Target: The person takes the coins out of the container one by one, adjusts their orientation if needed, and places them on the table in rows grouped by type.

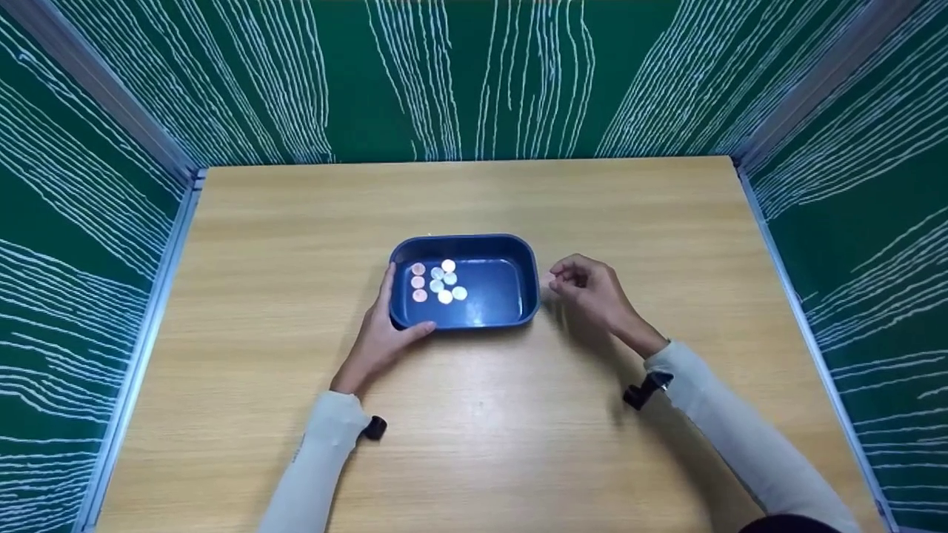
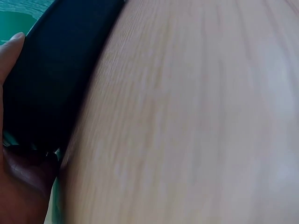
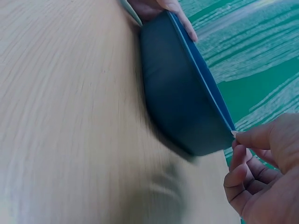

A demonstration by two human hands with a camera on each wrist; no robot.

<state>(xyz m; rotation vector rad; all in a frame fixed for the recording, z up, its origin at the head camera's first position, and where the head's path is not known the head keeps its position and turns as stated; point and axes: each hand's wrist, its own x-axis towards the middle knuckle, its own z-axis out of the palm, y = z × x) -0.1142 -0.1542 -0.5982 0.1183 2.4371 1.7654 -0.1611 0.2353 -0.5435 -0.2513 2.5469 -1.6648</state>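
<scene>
A dark blue rectangular plastic container (image 1: pixel 485 324) sits on the wooden table, with several coins (image 1: pixel 451 279) lying flat on its floor. Three coppery coins (image 1: pixel 418 282) form a column at the left; silvery and paler ones lie beside them. My left hand (image 1: pixel 385 326) grips the container's front left corner, fingers along the left wall and thumb on the front rim. Just right of the container, my right hand (image 1: pixel 592 290) is raised above the table. Thumb and forefinger pinch a small pale coin (image 3: pixel 234 134), mostly hidden by the fingertips.
The wooden table (image 1: pixel 481 414) reaches green side and back panels (image 1: pixel 511 81) with white wavy lines. Metal posts (image 1: pixel 746 166) stand at its back corners. A dark wrist camera (image 1: pixel 646 390) is strapped to each forearm.
</scene>
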